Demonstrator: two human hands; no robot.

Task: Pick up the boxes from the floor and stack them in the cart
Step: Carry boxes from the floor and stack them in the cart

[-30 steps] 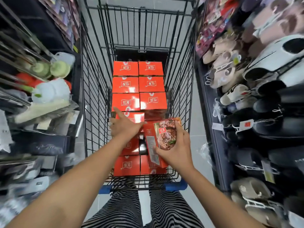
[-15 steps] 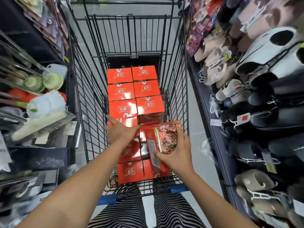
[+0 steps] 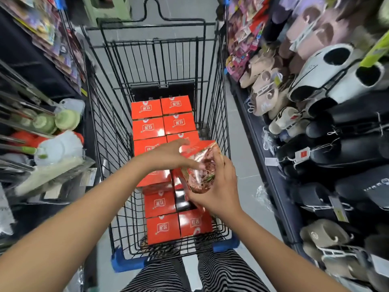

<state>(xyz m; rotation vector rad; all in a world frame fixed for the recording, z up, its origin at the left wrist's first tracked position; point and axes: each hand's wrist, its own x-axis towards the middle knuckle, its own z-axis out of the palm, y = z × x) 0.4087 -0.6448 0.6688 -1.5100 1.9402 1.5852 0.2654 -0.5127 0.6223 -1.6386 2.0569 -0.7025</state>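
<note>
A black wire cart [image 3: 219, 114] stands in front of me, holding several red boxes [image 3: 147, 128] laid in two rows, partly in two layers. My right hand [image 3: 216, 186] grips one red box [image 3: 200, 167] with a food picture on its face, tilted above the right row at mid-cart. My left hand [image 3: 172, 154] reaches across from the left, its fingers stretched out and touching the top left of that same box. A dark gap [image 3: 182, 199] shows between the boxes below the held one.
Shelves close in on both sides of the narrow aisle: cleaning tools and packets [image 3: 52, 148] on the left, slippers [image 3: 328, 81] on the right. The cart's blue bumper [image 3: 126, 262] is at my striped trousers [image 3: 221, 275]. Grey floor tiles run past the cart's right side.
My left hand left the left-row box and moved right onto the held box. The right hand lifted and tilted the box slightly. The view drew back, showing more of the cart.
</note>
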